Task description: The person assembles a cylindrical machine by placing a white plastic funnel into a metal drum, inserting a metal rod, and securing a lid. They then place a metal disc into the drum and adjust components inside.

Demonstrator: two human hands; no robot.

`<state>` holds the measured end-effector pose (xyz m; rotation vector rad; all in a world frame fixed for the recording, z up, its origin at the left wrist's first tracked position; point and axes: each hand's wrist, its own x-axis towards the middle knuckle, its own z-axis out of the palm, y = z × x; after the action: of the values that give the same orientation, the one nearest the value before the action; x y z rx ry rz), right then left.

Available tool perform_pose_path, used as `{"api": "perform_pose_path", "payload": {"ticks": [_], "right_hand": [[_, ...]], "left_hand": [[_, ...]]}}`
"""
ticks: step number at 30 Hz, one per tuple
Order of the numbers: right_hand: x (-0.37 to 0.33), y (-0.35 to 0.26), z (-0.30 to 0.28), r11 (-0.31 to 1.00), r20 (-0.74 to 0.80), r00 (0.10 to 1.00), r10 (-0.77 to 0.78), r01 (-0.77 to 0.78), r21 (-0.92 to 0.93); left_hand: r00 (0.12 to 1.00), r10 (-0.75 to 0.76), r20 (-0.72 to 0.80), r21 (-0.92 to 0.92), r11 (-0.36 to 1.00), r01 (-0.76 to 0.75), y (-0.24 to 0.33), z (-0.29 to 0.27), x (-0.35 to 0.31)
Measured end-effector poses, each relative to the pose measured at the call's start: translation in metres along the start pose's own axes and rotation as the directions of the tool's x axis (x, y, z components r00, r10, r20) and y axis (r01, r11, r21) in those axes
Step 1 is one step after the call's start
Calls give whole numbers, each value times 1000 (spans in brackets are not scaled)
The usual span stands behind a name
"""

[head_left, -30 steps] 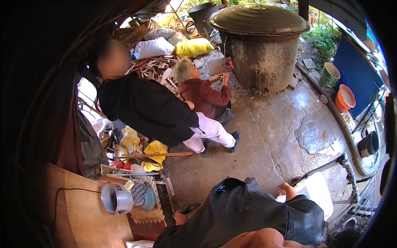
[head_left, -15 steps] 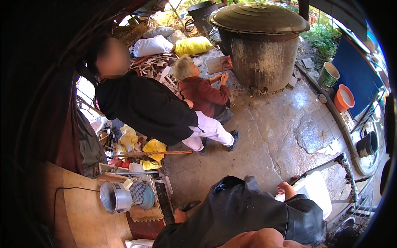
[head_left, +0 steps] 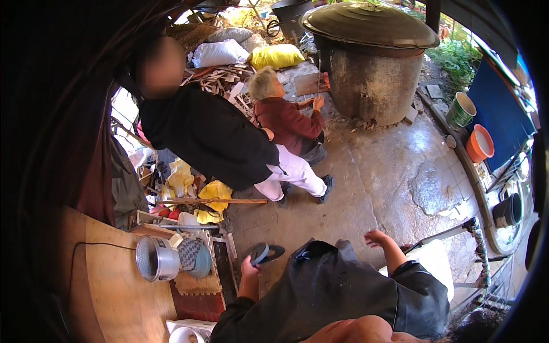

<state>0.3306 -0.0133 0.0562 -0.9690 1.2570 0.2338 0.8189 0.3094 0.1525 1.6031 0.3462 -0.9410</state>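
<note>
The left hand [head_left: 250, 268] has its fingers closed on a dark oval sandal [head_left: 264, 252] over the concrete floor [head_left: 372, 171]. The right hand [head_left: 377, 237] hangs open-fingered, empty. Ahead, two people crouch by a large lidded metal vat [head_left: 372, 57]; yellow sack [head_left: 277, 56], white sack [head_left: 220, 52] behind.

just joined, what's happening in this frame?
Outdoor yard seen from above. The wearer's left hand grips a dark slipper above the concrete floor; the right hand is raised, open and empty. Ahead, a person in a black top bends over, and a person in a red top crouches by a big lidded vat. A metal fan lies on the wooden board to the left.
</note>
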Motion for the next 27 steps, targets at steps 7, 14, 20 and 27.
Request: {"api": "perform_pose_path", "payload": {"ticks": [7, 14, 20, 27], "right_hand": [[-81, -173, 101, 936, 575, 755, -316, 148, 320], [-94, -178, 153, 757, 531, 734, -424, -34, 652], [-85, -183, 190, 794, 464, 751, -469, 127, 595], [-40, -189, 195, 832, 175, 919, -354, 224, 508]], "left_hand": [[911, -144, 387, -229, 942, 246, 43, 121, -39], [881, -67, 468, -281, 934, 220, 33, 149, -73], [886, -70, 459, -311, 921, 234, 27, 114, -83], [654, 687, 317, 57, 675, -736, -5, -22, -11]]}}
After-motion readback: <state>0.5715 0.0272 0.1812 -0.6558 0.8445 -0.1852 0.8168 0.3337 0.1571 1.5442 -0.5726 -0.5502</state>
